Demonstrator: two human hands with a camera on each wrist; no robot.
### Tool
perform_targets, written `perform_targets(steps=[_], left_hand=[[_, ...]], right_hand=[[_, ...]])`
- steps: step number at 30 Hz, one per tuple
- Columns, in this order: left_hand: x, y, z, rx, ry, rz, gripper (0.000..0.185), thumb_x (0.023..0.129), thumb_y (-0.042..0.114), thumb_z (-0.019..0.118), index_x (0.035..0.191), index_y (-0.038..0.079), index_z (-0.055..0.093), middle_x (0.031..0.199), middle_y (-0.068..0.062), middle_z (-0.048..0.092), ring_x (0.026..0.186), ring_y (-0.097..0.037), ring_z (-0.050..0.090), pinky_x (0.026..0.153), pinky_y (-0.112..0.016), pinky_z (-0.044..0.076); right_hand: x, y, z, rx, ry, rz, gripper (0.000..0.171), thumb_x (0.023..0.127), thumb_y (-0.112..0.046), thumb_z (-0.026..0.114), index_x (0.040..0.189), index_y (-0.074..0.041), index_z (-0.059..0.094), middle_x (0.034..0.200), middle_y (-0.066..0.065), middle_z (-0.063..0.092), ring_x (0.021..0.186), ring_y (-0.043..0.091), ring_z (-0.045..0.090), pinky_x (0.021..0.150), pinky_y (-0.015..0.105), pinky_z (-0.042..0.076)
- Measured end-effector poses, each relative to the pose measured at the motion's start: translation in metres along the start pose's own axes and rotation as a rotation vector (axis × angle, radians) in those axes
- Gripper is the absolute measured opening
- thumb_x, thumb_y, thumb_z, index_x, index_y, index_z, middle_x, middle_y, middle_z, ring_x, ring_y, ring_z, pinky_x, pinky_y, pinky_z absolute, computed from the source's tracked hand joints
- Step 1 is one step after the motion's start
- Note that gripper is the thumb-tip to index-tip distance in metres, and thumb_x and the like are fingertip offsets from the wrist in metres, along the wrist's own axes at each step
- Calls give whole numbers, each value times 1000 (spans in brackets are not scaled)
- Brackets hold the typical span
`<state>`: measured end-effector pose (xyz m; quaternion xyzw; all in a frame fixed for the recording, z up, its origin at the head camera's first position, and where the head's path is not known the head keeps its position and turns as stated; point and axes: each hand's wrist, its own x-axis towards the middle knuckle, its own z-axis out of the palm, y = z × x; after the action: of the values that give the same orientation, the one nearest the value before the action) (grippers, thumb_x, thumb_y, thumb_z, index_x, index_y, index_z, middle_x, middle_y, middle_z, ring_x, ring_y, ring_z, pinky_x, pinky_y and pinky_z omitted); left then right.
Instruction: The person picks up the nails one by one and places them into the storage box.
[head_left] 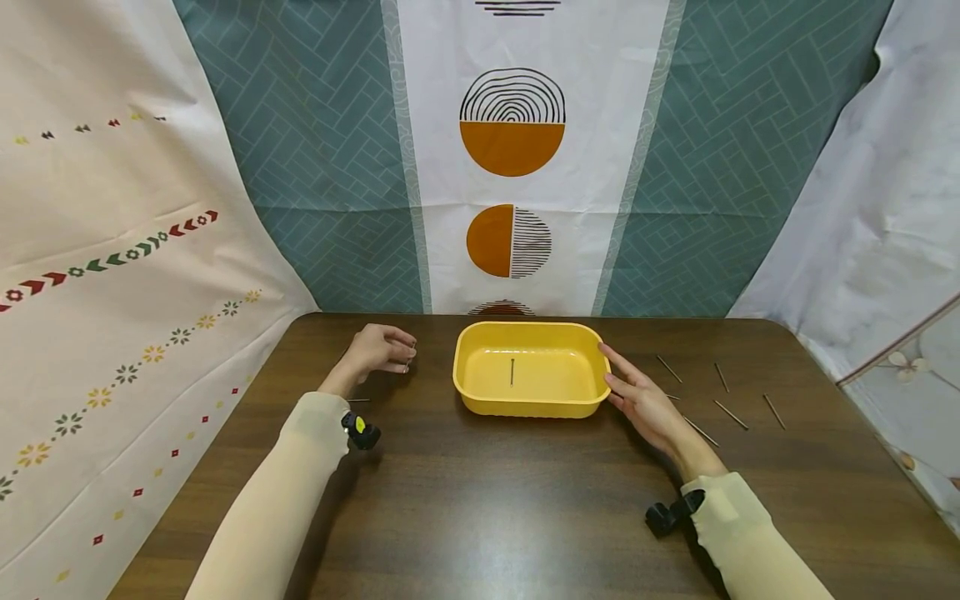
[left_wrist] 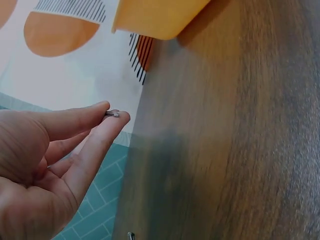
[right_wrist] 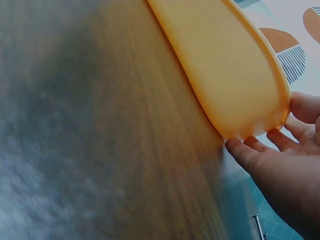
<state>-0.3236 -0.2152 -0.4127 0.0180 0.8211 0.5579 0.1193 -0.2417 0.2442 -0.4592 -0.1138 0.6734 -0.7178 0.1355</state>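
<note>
Hands are placed to either side of a yellow tub (head_left: 531, 367) on the dark wooden surface (head_left: 480, 500). A small metal nail (left_wrist: 112, 113) is pinched between the thumb and a fingertip of the left hand (head_left: 378, 349), whose other fingers are loosely curled; the hand is held just above the surface, left of the tub and apart from it. The right hand (head_left: 639, 395) is laid flat and open against the tub's right end wall, its straight fingers (right_wrist: 246, 149) being pressed to the rounded corner, with nothing gripped.

One nail (head_left: 512, 372) is seen lying inside the tub, near the middle of its floor. Several more nails (head_left: 731, 414) are scattered on the surface to the right of the tub, behind and beside the right hand, well apart from one another. A further small nail (head_left: 359, 400) lies near the left wrist. Nothing is set between the left hand and the tub's rim.

Both forearms are covered by pale sleeves (head_left: 300, 467) and are stretched forward from the near edge, each wrist carrying a small black camera mount (head_left: 362, 431). Patterned cloths (head_left: 512, 150) with orange half-circles and teal herringbone are hung behind the surface. No writing can be read anywhere.
</note>
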Motion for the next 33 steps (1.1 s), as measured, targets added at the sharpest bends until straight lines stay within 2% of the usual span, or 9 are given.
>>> perform_targets(steps=[6, 11, 15, 25, 33], left_hand=[[1, 4, 4, -8, 21, 42, 38, 99, -2, 66, 135, -13, 59, 120, -28, 70, 108, -45, 70, 77, -36, 63], [4, 9, 7, -32, 39, 70, 37, 98, -2, 69, 133, -12, 61, 115, -23, 70, 113, -47, 67, 77, -37, 63], [4, 14, 10, -59, 37, 74, 36, 98, -2, 69, 131, -12, 61, 113, -21, 69, 116, -46, 66, 76, -36, 63], [5, 24, 21, -103, 13, 99, 31, 97, 1, 70, 125, -11, 64, 114, -20, 69, 110, -39, 70, 77, -38, 63], [8, 34, 30, -126, 12, 98, 27, 97, 1, 70, 122, -8, 66, 115, -18, 68, 114, -43, 67, 76, -38, 63]], right_hand=[[0, 0, 0, -9, -6, -3, 63, 114, -17, 40, 169, -13, 9, 175, 7, -2, 159, 33, 3, 124, 58, 13], [0, 0, 0, -3, -4, -3, 61, 114, -15, 38, 169, -13, 9, 175, 7, -2, 159, 33, 4, 124, 59, 13], [1, 0, 0, 1, -4, -2, 61, 114, -13, 36, 168, -13, 9, 175, 7, -2, 159, 33, 4, 124, 58, 13], [0, 1, -1, -1, -7, -9, 63, 114, -19, 41, 168, -13, 9, 175, 7, -2, 159, 32, 4, 124, 59, 14], [0, 1, -1, -20, -13, -20, 61, 115, -15, 36, 168, -13, 9, 175, 8, -3, 159, 34, 5, 123, 59, 15]])
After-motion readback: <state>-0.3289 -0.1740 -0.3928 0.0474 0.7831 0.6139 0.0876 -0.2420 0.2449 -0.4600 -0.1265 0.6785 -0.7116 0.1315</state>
